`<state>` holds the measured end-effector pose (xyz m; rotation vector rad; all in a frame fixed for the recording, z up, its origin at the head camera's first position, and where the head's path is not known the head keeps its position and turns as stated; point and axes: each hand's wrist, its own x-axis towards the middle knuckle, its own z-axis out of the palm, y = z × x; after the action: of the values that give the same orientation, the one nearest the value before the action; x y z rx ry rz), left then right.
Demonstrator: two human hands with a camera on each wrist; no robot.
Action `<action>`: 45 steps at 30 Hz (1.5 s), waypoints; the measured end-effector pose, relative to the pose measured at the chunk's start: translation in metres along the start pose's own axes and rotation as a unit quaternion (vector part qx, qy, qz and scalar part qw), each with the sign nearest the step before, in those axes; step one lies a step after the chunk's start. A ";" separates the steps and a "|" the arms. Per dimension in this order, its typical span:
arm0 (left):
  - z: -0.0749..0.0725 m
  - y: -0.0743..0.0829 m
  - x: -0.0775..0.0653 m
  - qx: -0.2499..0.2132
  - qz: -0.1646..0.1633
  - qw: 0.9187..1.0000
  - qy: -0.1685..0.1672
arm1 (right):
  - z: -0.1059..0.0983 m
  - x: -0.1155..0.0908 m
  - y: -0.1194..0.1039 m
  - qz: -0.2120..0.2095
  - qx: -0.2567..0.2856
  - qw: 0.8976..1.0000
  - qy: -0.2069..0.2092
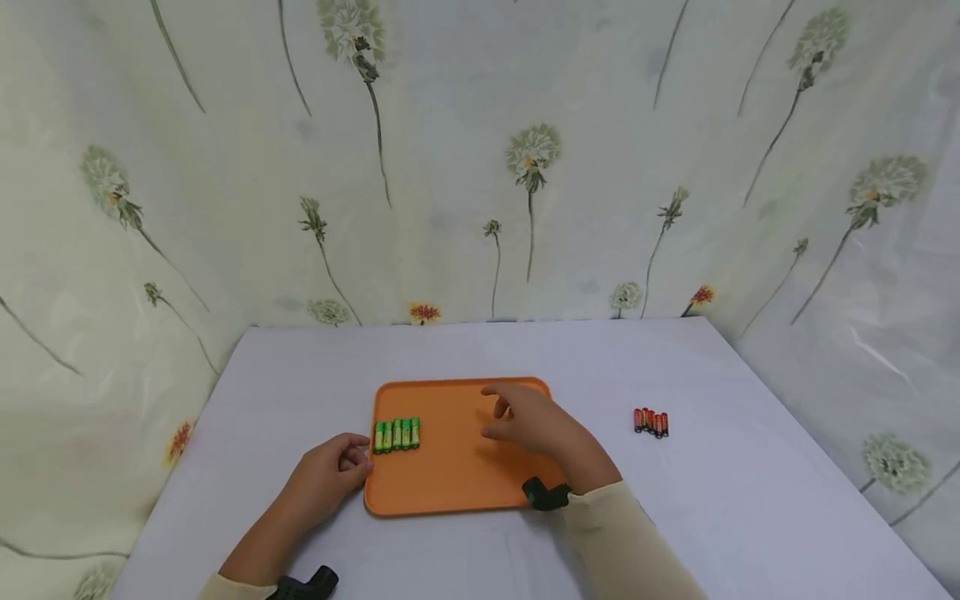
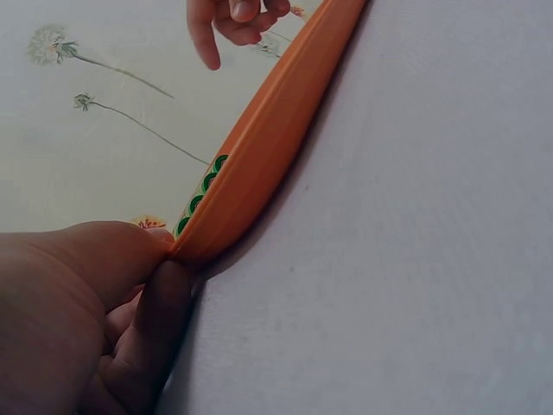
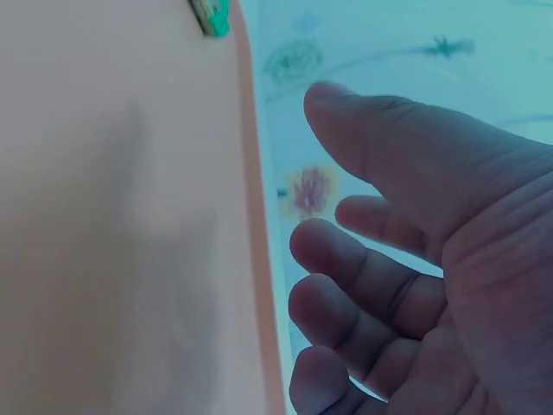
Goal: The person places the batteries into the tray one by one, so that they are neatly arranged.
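Observation:
An orange tray (image 1: 450, 487) lies on the white-covered table. My left hand (image 1: 327, 473) is at its left edge; the left wrist view shows thumb and finger pinching the tray's rim (image 2: 251, 181). Just inside that edge, several green batteries (image 1: 397, 435) stand side by side in a row. My right hand (image 1: 536, 421) hovers over the tray's right half, fingers spread and loosely bent, holding nothing. In the right wrist view the right hand's thumb (image 3: 380, 138) is well apart from the fingers, and one green battery (image 3: 210, 15) shows at the top.
Several red-and-black batteries (image 1: 651, 422) lie grouped on the table (image 1: 720, 500) to the right of the tray. A curtain with a dandelion print (image 1: 450, 167) hangs behind and along both sides of the table. Dark wrist devices (image 1: 546, 494) sit on both wrists.

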<state>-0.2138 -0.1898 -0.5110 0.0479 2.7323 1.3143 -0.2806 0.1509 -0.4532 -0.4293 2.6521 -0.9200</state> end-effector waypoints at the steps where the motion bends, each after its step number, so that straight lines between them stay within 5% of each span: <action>1: 0.000 0.000 0.000 0.000 -0.003 1.000 0.000 | -0.003 -0.002 0.003 0.000 0.000 1.000 0.006; 27: 0.000 0.000 0.002 -0.004 0.001 1.000 0.000 | -0.082 -0.072 0.132 0.124 -0.069 0.985 0.098; 36: 0.002 -0.003 0.001 -0.005 -0.005 1.000 -0.002 | -0.093 -0.099 0.168 0.153 -0.070 0.979 0.120; 45: 0.002 -0.003 0.003 0.004 -0.003 1.000 0.002 | -0.094 -0.102 0.193 0.213 -0.059 0.969 0.109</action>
<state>-0.2166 -0.1904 -0.5146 0.0372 2.7393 1.3025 -0.2579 0.3854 -0.4872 0.2305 2.8357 -0.7088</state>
